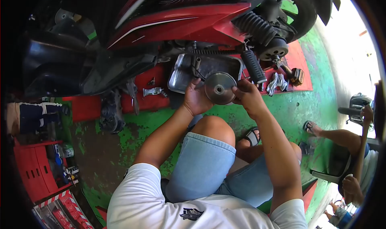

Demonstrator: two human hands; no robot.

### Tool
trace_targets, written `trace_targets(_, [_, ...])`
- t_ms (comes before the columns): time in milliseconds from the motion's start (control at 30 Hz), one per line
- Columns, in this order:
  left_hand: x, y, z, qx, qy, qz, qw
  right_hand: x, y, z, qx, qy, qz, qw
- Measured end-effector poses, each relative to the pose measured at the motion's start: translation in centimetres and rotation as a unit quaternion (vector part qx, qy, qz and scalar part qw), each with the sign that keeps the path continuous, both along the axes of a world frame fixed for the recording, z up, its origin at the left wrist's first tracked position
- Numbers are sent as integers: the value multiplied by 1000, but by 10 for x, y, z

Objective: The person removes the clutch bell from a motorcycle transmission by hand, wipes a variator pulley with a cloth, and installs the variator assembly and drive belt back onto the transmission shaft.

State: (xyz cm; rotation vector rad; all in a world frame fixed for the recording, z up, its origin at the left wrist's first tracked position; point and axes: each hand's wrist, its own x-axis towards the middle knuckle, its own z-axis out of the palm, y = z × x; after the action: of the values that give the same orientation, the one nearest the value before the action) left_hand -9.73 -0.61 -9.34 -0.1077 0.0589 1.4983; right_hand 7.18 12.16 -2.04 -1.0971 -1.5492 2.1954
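Observation:
A round metal pulley with a hub hole in its middle is held up in front of my knees, its flat face turned toward me. My left hand cups its left edge, palm up, with the fingertips partly hidden. At the right edge, my right hand grips the rim between thumb and fingers. Just behind the pulley lies a shallow metal tray beneath the scooter. Whatever is under the pulley is hidden.
A red mat carries a tube, a greyish-white cloth and a small box. A dark engine cover lies at left. A red cabinet stands farther left. Another person's leg extends in from the right.

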Motion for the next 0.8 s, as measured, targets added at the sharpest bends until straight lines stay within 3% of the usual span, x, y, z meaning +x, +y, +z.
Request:
trace_targets(100, [6,-1,-1,-105,8,17,994,7,2,4,-1,-16,-20,1000])
trace_targets(267, [-27,-13,-105,-47,139,44,988,14,19,19,31,-39,-91,995])
trace_targets(333, [-43,-25,-116,-271,354,109,888,23,28,24,42,-44,-115,991])
trace_targets(367, [-52,-29,-120,-273,354,108,888,27,32,25,45,-44,-122,991])
trace_targets(433, [-74,-32,-125,-396,533,145,734,33,40,24,51,-42,-137,988])
trace_targets(467, [-82,-30,-128,-396,533,145,734,36,43,23,51,-42,-137,988])
trace_targets(567, [-99,-24,-136,-336,813,169,445,44,48,19,40,-58,-139,988])
trace_targets(600, [-99,-23,-139,-333,813,169,446,44,48,19,42,-57,-142,987])
trace_targets(700, [-90,-12,-144,-278,907,74,308,44,42,23,38,-55,-134,989])
trace_targets(800, [-76,-12,-140,-266,915,27,304,48,41,19,49,-63,-130,988])
